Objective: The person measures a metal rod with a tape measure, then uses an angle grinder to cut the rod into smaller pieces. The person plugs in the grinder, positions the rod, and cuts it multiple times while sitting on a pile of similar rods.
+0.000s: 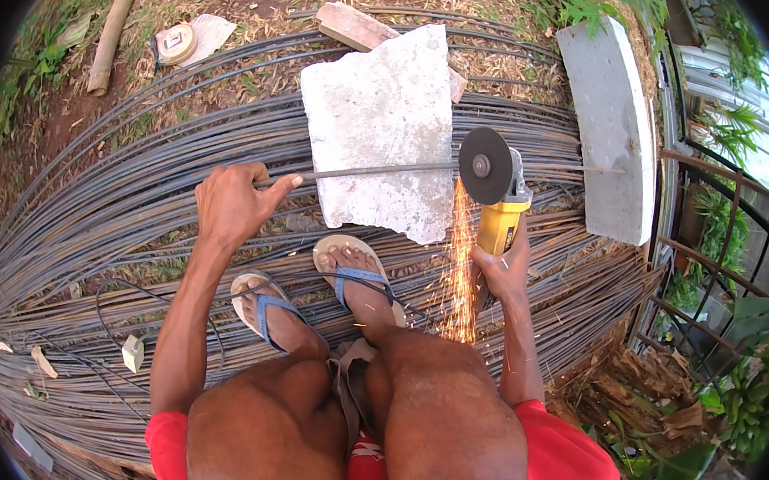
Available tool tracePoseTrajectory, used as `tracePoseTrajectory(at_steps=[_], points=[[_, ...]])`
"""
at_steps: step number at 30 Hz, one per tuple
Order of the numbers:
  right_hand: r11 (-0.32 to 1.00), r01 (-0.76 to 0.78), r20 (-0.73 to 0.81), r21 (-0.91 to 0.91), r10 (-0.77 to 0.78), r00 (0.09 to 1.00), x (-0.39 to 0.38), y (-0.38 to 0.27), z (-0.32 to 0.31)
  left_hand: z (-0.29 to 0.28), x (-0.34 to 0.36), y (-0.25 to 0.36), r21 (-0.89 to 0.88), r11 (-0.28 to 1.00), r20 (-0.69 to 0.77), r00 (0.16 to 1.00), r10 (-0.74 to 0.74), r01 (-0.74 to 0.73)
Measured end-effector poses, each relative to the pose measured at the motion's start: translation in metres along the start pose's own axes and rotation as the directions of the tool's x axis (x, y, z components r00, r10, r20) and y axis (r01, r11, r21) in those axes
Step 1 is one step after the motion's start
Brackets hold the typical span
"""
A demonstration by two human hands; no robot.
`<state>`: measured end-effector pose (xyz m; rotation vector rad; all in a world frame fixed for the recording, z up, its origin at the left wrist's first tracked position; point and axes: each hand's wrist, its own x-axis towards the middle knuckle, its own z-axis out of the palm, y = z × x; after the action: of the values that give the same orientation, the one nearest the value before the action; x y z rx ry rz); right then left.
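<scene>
My right hand [506, 262] is closed around the yellow body of an angle grinder [498, 227]. Its dark cutting disc [485, 166] meets the right end of a steel rod [381, 170], and orange sparks [460, 283] stream down toward me. That rod lies across a pale, broken concrete slab [382, 116]. Left of the slab, my left hand [240, 202] grips the rod, thumb stretched along it. The exact contact between disc and rod is partly hidden by the disc.
Many long steel rods [182, 145] cover the ground under my sandalled feet. A second concrete block [609, 132] stands at the right, beside a metal railing [725, 215]. A tape measure [176, 43] and a wooden pole [118, 20] lie far left. A thin black cable crosses near my feet.
</scene>
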<state>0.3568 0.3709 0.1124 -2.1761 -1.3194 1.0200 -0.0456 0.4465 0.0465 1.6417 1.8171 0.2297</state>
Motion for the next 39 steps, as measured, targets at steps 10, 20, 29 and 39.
tracePoseTrajectory(at_steps=[10,20,29,39], points=[[0.998,0.025,0.009,-0.063,-0.024,1.0,-0.013,0.003,-0.004,0.0,-0.001,0.0,-0.016,1.0,-0.015,1.0,0.014,-0.014],[0.993,0.073,-0.002,-0.093,-0.073,0.997,0.0,0.006,-0.002,0.0,-0.001,0.001,-0.01,1.0,-0.009,1.0,-0.003,0.003],[1.0,0.025,0.021,0.011,-0.025,0.999,-0.011,0.007,-0.001,-0.001,-0.001,0.001,-0.014,1.0,-0.002,1.0,-0.005,0.005],[0.998,0.052,0.009,-0.044,-0.052,0.999,0.0,0.005,0.0,0.001,0.0,-0.001,-0.025,1.0,0.0,1.0,-0.004,0.004]])
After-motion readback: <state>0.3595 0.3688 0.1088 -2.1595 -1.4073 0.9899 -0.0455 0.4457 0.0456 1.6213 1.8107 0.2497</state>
